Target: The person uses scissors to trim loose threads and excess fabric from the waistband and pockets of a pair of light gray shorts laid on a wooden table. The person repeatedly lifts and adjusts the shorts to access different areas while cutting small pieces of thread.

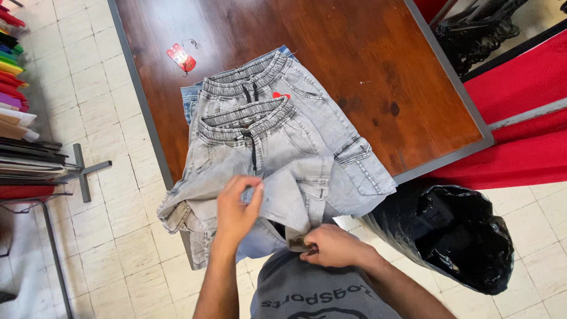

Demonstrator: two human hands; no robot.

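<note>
Folding grey denim shorts [277, 159] on the desk [331, 53].
My left hand [236, 210] is pinching a fold of fabric; my right hand [333, 245] fingers are gripping the hem.

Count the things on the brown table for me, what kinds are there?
Grey denim shorts: 2, top pair, pair beneath
Blue denim piece at the bottom: 1
Red tag: 1
Total: 4

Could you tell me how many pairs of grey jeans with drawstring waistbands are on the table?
2: the top pair lies nearest the hands; a second pair sits beneath it, further up. A blue denim edge below may be another garment.
</note>
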